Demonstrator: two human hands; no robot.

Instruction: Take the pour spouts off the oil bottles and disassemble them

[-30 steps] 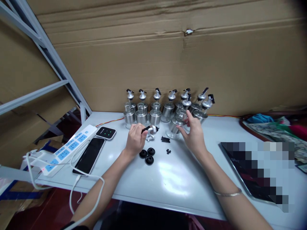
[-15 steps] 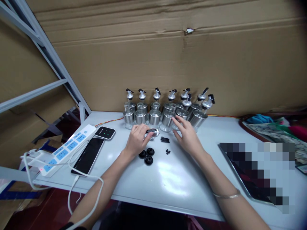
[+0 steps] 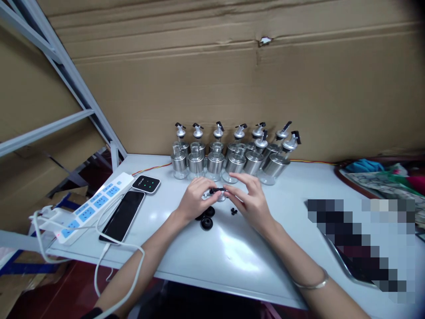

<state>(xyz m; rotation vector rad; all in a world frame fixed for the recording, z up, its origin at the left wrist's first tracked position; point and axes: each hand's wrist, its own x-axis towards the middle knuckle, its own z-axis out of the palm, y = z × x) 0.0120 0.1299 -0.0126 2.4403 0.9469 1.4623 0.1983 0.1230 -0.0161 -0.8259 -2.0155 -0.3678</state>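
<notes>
My left hand (image 3: 198,198) is closed on a silver pourer spout (image 3: 222,198) with a black flip lever (image 3: 217,190). From the other side, the thumb and index finger of my right hand (image 3: 249,198) pinch the lever's right end, with the other fingers loosely bent. Just below my left hand lie black ribbed rubber stoppers (image 3: 206,223), partly covered by it. A little cluster of small black pieces (image 3: 234,212) is beside my right fingertips. Behind both hands stand glass bottles with steel sleeves (image 3: 215,164); the front left ones have bare necks.
Bottles fitted with pourer spouts (image 3: 239,131) line the cardboard wall (image 3: 232,84). On the left are a power strip (image 3: 96,206), a phone (image 3: 122,215) with a white cable, and a small black device (image 3: 146,184). A blurred-out tablet-like object (image 3: 348,266) lies right.
My right hand has come left and down to meet the pourer spout. My left hand has shifted slightly right and nearer to me. The small black strips are now hidden behind my fingers.
</notes>
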